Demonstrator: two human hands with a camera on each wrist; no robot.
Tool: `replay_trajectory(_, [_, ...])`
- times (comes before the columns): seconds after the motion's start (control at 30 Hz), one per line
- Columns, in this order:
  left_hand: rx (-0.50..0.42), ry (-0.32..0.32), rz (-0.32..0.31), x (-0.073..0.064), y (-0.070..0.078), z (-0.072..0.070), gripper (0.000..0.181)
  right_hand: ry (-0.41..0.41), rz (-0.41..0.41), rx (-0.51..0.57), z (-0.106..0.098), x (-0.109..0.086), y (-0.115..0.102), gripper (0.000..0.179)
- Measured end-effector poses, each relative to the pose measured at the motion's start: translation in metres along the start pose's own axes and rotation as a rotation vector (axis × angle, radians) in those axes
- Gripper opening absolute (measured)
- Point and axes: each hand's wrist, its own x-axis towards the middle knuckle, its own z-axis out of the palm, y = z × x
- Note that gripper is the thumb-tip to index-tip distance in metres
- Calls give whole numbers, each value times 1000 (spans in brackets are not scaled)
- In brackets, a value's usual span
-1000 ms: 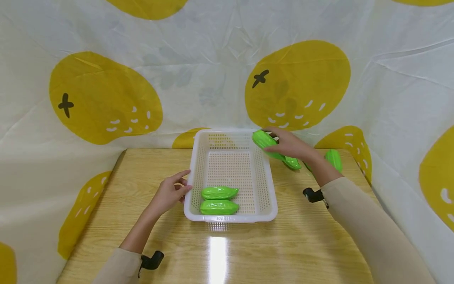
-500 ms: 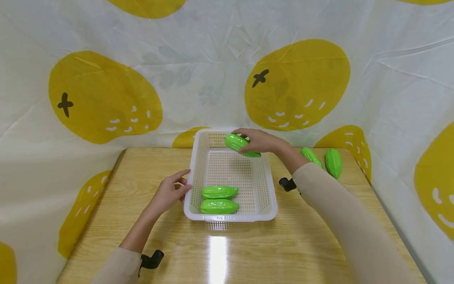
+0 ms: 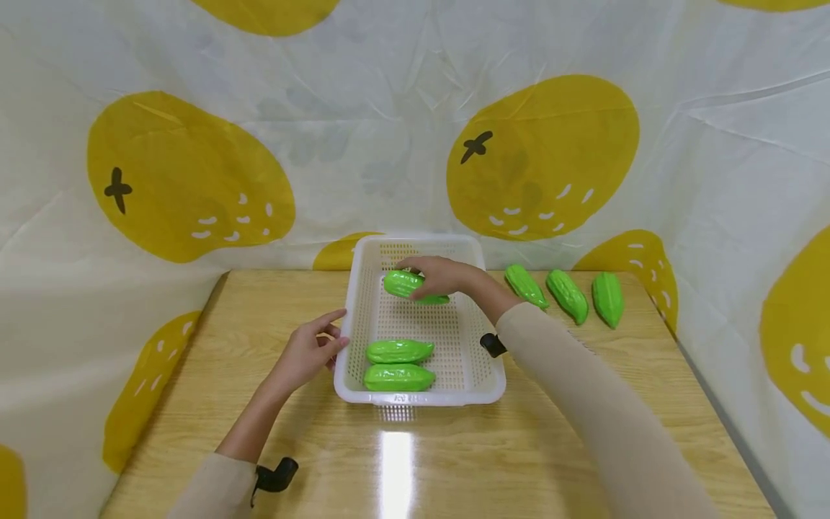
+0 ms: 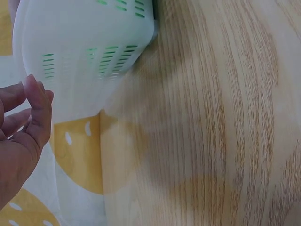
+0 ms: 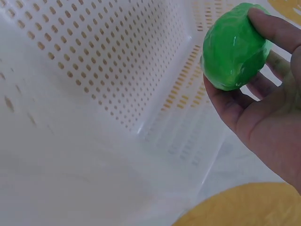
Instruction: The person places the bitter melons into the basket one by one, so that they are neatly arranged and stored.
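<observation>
My right hand (image 3: 441,277) grips a glossy, ribbed green bitter melon (image 3: 400,284) over the far half of a white plastic basket (image 3: 500,375). In the right wrist view, thumb and fingers wrap this melon (image 5: 233,49) above the perforated basket floor. Two more bitter melons, the farther one (image 3: 399,351) and the nearer one (image 3: 398,377), lie side by side in the basket's near end. My left hand (image 3: 311,353) touches the basket's left rim with fingertips; in the left wrist view its fingers are loosely bent beside the outer wall (image 4: 80,42).
Right of the basket, three more bitter melons lie in a row on the wooden table (image 3: 272,447): a left one (image 3: 526,286), a middle one (image 3: 567,296) and a right one (image 3: 607,298). A cloth with yellow fruit prints (image 3: 389,144) hangs behind and along the sides.
My right hand has carried the bitter melon leftward from the basket's right rim, then nearer over its inside. The row on the right shows more fully. My left hand stays at the rim.
</observation>
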Motion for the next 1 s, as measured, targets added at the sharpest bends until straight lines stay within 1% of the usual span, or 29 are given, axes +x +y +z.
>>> replay_trajectory(0.23, [-11, 2, -9, 0, -1, -1, 57, -82, -12, -43, 11, 11, -8, 67])
replay_trajectory(0.43, [-11, 5, -11, 1, -5, 0, 57, -139, -2, -105, 24, 19, -6, 62])
replay_trajectory(0.63, [-19, 2, -11, 1, -6, 1, 57, -219, 6, -79, 32, 24, -1, 59])
replay_trajectory(0.77, [-23, -2, -11, 2, -6, 2, 57, -239, 18, -72, 37, 27, 2, 58])
replay_trajectory(1.0, [-13, 8, -4, 2, -5, 0, 57, -275, 22, -69, 48, 34, 3, 59])
